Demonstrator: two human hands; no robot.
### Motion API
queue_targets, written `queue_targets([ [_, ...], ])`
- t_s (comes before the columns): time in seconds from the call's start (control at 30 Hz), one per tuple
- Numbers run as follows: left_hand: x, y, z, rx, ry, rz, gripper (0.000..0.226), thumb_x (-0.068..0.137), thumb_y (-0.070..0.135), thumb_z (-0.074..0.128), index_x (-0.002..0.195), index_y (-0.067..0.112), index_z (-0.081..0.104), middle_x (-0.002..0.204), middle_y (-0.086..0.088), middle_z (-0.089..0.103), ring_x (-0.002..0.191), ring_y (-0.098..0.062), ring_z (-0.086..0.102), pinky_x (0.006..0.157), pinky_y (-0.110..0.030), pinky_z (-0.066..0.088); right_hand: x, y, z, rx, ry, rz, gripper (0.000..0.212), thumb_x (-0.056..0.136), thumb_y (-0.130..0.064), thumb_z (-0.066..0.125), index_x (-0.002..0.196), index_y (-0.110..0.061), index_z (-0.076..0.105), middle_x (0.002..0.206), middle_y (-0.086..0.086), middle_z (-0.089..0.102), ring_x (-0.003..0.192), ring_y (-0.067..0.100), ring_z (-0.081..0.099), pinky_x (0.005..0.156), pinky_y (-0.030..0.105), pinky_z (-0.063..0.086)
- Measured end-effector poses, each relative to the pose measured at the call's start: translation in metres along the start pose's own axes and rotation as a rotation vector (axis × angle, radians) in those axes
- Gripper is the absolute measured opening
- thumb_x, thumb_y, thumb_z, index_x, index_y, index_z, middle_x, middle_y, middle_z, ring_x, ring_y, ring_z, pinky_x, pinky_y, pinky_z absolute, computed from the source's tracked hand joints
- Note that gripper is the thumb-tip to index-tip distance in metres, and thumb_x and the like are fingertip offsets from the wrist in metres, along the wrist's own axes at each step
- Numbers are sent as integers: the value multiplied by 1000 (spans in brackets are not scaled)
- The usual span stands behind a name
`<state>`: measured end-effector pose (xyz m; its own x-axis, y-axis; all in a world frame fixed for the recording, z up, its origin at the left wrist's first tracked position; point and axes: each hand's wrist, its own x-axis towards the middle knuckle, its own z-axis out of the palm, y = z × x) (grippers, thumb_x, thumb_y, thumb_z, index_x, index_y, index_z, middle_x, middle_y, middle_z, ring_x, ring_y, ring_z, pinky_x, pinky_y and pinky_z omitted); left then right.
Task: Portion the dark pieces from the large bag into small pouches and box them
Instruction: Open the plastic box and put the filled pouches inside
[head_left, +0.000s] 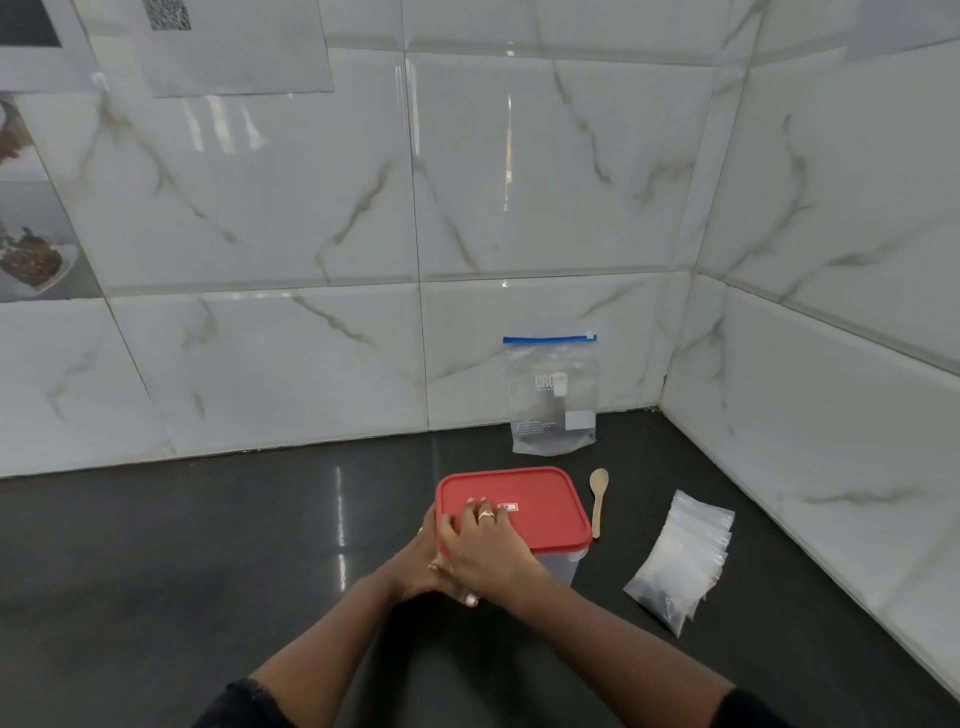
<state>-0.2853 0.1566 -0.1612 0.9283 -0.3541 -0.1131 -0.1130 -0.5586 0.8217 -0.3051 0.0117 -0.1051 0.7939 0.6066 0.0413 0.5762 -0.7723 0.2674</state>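
A clear plastic box with a red lid stands on the dark counter in front of me. My right hand lies on top of the lid near its left edge, fingers spread flat on it. My left hand holds the box's left side at the near corner and is partly hidden under the right hand. The large clear zip bag with a blue seal leans upright against the wall behind the box, with a little dark content at its bottom. A stack of small clear pouches lies to the right.
A small wooden spoon lies just right of the box. Marble-patterned tiled walls meet in a corner at the back right. Papers hang on the wall at the upper left. The dark counter stretches to the left.
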Motion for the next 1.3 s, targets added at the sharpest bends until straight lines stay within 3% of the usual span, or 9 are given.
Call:
queue_targets([
  [0.1, 2, -2, 9, -2, 85, 5, 114, 64, 32, 85, 147, 20, 8, 136, 18, 20, 131, -4, 28, 96, -3, 23, -2, -3, 6, 30, -163, 60, 48, 99, -38, 33, 116, 1, 57, 110, 42, 58, 102, 53, 60, 80, 56, 52],
  [0.17, 3, -5, 12, 12, 120, 23, 114, 61, 35, 86, 147, 19, 11, 138, 17, 20, 129, -2, 28, 99, -4, 22, 2, 0, 21, 62, -50, 21, 51, 95, -35, 27, 94, -3, 67, 90, 34, 68, 82, 45, 69, 65, 49, 58],
  [0.3, 5, -4, 12, 55, 112, 20, 104, 50, 39, 83, 138, 21, 30, 134, 10, 34, 120, -4, 41, 87, 3, 32, 9, 6, 25, -18, 310, -51, 52, 98, -32, 24, 80, -6, 66, 69, 22, 71, 59, 33, 70, 49, 35, 57],
  [0.43, 5, -5, 12, 31, 134, 22, 93, 50, 23, 84, 129, 17, 36, 116, 10, 47, 106, -1, 52, 86, -10, 45, 10, 10, 13, 129, 516, -45, 38, 104, -28, 18, 78, -11, 40, 44, 1, 53, 35, 14, 51, 32, 21, 35],
  [0.67, -3, -4, 16, -17, 168, 8, 124, 49, 26, 85, 143, 30, 5, 137, 9, 32, 127, -7, 35, 100, -20, 36, -3, 25, -7, 80, 551, -35, 67, 105, -27, 5, 67, -18, 60, 42, -5, 48, 30, 6, 32, 31, 17, 21],
  [0.77, -3, -1, 15, -46, 155, 31, 126, 49, 24, 87, 140, 40, 0, 141, 18, 23, 128, 3, 29, 104, -18, 31, -6, 33, -21, 105, 561, 28, 51, 104, -22, 17, 84, -19, 64, 51, -4, 53, 42, 5, 19, 36, 16, 15],
  [0.9, -5, 4, 13, -71, 113, 69, 117, 49, 23, 86, 133, 40, 6, 132, 26, 27, 119, 22, 30, 90, 1, 32, -10, 55, -56, 413, 621, 211, 28, 100, -27, 36, 116, -17, 56, 71, 4, 65, 50, 11, 54, 45, 14, 40],
  [1.1, -6, -6, 3, -3, -29, 42, 130, 48, 31, 92, 144, 33, 3, 143, 20, 23, 134, 0, 26, 112, -26, 23, -11, 93, -73, 671, 684, 495, 35, 101, -30, 35, 113, -3, 53, 96, 14, 67, 83, 30, 67, 66, 31, 53],
  [1.3, -5, -19, -27, 151, 58, -144, 103, 69, 4, 67, 149, 23, 6, 153, -2, 25, 138, -18, 29, 109, -29, 30, 12, 101, -90, 524, 797, 539, 49, 101, -37, 28, 104, 3, 55, 80, 18, 67, 67, 33, 66, 60, 39, 54],
])
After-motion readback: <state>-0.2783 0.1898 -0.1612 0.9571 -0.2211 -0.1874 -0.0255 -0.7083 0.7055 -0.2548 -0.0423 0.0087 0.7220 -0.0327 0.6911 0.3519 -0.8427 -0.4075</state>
